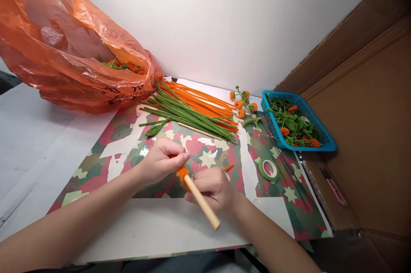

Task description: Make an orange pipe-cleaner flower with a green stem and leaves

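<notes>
My left hand (165, 161) is closed around the upper part of a pale wooden stick (204, 204), which slants down toward me. An orange pipe cleaner (183, 174) is wound in a coil round the stick, just below my left thumb. Curled against that coil, the fingers of my right hand (215, 187) pinch the pipe cleaner; their tips are partly hidden behind the stick. A short orange piece (228, 167) shows just beyond my right knuckles. Beyond both hands lie green pipe cleaners (192, 112) and orange pipe cleaners (199, 95) in a bundle.
An orange plastic bag (80, 59) stands at the back left. Finished orange flowers (239, 105) on a stem lie near a blue basket (321, 148) of green and orange pieces. Green tape (269, 170), a thin stick (199, 131) and a pink-handled cutter (335, 187) lie around.
</notes>
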{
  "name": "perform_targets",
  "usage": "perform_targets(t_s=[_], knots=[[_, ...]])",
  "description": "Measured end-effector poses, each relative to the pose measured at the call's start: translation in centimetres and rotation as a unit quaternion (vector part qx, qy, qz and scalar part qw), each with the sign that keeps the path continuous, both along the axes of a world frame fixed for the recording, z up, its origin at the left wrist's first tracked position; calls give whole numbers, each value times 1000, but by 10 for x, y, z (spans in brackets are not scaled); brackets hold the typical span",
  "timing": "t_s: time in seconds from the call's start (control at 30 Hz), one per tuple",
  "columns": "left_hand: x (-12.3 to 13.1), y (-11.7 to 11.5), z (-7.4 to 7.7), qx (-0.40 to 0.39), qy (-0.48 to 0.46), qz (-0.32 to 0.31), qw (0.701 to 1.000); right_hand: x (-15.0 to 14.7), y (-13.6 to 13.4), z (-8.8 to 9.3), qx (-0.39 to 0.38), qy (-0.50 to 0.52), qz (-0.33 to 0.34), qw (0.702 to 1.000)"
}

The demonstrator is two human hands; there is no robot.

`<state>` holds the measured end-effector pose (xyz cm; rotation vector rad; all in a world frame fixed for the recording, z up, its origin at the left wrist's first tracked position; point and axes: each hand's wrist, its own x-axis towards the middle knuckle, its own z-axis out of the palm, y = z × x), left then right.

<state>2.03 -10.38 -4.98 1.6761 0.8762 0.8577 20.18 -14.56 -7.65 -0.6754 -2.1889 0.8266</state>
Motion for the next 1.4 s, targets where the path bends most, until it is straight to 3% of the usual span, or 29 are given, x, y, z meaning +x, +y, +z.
perform_targets(t_s=[0.17, 0.27, 0.37, 0.53, 0.7, 0.9, 1.07, 1.17, 1.27, 1.4], knots=[[-7, 1, -3, 7, 36, -132, 991, 14, 14, 7, -216, 25, 56, 975], [-10, 4, -4, 57, 91, -156, 982, 19, 20, 15, -235, 56, -1, 970], [-12, 9, -5, 161, 173, -125, 964, 20, 19, 21, -195, 58, -67, 977], [-7, 11, -6, 278, 270, 28, 921, 16, 10, 20, -77, 17, -131, 988], [1, 5, -10, 301, 300, 199, 883, 9, 5, 16, 54, -37, -158, 985], [8, 0, -9, 218, 247, 251, 910, 2, 1, 15, 233, -102, -178, 951], [12, -1, -4, 107, 153, 250, 950, 0, -5, 14, 277, -113, -235, 925], [11, -1, -2, 68, 109, 242, 962, -1, -4, 9, 238, -78, -234, 939], [6, 0, -2, 90, 80, 176, 977, 0, 1, 4, 171, -50, -158, 971], [-3, 3, -5, 158, 57, 22, 985, 7, 11, 0, 101, -48, -48, 993]])
